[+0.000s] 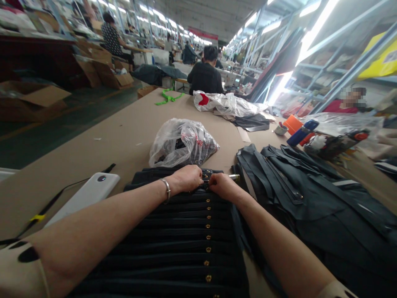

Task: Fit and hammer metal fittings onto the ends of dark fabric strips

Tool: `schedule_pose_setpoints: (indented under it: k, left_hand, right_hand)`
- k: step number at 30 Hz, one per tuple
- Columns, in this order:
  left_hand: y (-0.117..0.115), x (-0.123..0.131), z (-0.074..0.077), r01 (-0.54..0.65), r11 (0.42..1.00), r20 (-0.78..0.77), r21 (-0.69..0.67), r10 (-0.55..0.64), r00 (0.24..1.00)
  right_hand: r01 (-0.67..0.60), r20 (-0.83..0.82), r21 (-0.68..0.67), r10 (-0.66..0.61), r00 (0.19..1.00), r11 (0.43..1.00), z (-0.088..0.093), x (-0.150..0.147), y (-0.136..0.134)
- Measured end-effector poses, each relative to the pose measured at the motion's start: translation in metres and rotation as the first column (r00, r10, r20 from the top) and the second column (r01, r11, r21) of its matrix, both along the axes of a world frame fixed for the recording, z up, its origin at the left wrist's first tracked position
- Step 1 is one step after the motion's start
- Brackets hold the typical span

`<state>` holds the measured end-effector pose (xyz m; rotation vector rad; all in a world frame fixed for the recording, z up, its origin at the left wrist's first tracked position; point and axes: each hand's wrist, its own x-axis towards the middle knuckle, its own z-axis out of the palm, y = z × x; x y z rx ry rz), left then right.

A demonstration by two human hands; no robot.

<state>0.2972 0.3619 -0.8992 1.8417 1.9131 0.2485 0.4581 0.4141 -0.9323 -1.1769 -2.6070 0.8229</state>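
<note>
A row of overlapping dark fabric strips (173,240) lies before me, each bearing a small gold-coloured metal piece (208,237) that looks like a zipper slider. At the far end of the row, both hands meet with fingertips almost touching. My left hand (188,178) is closed in a pinch, and my right hand (225,186) pinches just beside it. What sits between the fingers is small and mostly hidden. A shiny metal rod-like piece (235,177) pokes out behind my right hand; whether it is held, I cannot tell. Just beyond is a clear plastic bag (184,142) with dark contents.
Dark garment pieces (310,194) with zippers are heaped at the right. A white phone-like device (85,196) and a black cord (56,207) lie left. Farther off are a green strap (169,97), a white bag (226,103) and a blue bottle (303,132). People sit beyond the table.
</note>
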Motion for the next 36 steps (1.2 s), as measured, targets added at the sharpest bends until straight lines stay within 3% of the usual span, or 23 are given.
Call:
schedule_pose_setpoints:
  k: [5, 7, 10, 12, 15, 16, 18, 23, 25, 31, 33, 36]
  left_hand:
    - [-0.011, -0.011, 0.014, -0.035, 0.999, 0.093, 0.029, 0.032, 0.995]
    - [-0.022, -0.011, 0.022, -0.053, 0.998, 0.177, 0.018, 0.049, 0.983]
    - [-0.041, -0.007, 0.029, -0.118, 0.991, 0.339, -0.062, 0.132, 0.931]
    - [-0.053, -0.003, 0.032, -0.202, 0.964, 0.549, -0.175, 0.266, 0.792]
    - [-0.064, 0.001, 0.031, -0.270, 0.913, 0.798, -0.306, 0.400, 0.450]
    - [-0.066, 0.002, 0.031, -0.278, 0.908, 0.829, -0.314, 0.405, 0.386]
    - [-0.069, 0.005, 0.030, -0.296, 0.904, 0.855, -0.310, 0.401, 0.329]
    - [-0.074, 0.008, 0.030, -0.256, 0.930, 0.876, -0.263, 0.341, 0.340]
    - [-0.076, 0.006, 0.030, -0.227, 0.936, 0.878, -0.269, 0.335, 0.342]
    - [-0.083, -0.013, 0.025, -0.320, 0.891, 0.794, -0.321, 0.438, 0.422]
    - [-0.085, -0.018, 0.023, -0.280, 0.899, 0.775, -0.338, 0.435, 0.458]
    - [-0.085, -0.027, 0.023, -0.158, 0.905, 0.783, -0.395, 0.422, 0.458]
  right_hand:
    - [0.039, -0.051, 0.072, -0.035, 0.998, 0.997, 0.009, 0.004, -0.006]
    - [0.074, -0.188, 0.071, -0.059, 0.980, 0.995, 0.015, 0.003, -0.013]
    - [0.043, -0.433, -0.053, -0.062, 0.899, 0.998, 0.023, -0.002, -0.028]
    - [0.003, -0.529, -0.175, -0.097, 0.843, 0.985, 0.026, -0.006, -0.039]
    - [-0.049, -0.588, -0.380, -0.200, 0.784, 0.924, 0.028, -0.013, -0.054]
    - [-0.072, -0.599, -0.435, -0.229, 0.767, 0.897, 0.028, -0.015, -0.058]
    - [-0.118, -0.633, -0.503, -0.271, 0.725, 0.856, 0.029, -0.021, -0.066]
    - [-0.165, -0.712, -0.535, -0.337, 0.616, 0.828, 0.033, -0.030, -0.075]
    - [-0.147, -0.694, -0.554, -0.357, 0.625, 0.819, 0.035, -0.029, -0.074]
    - [-0.106, -0.574, -0.652, -0.398, 0.716, 0.751, 0.038, -0.023, -0.062]
    - [-0.122, -0.599, -0.621, -0.369, 0.711, 0.774, 0.035, -0.025, -0.060]
    - [-0.148, -0.677, -0.465, -0.243, 0.695, 0.873, 0.030, -0.027, -0.060]
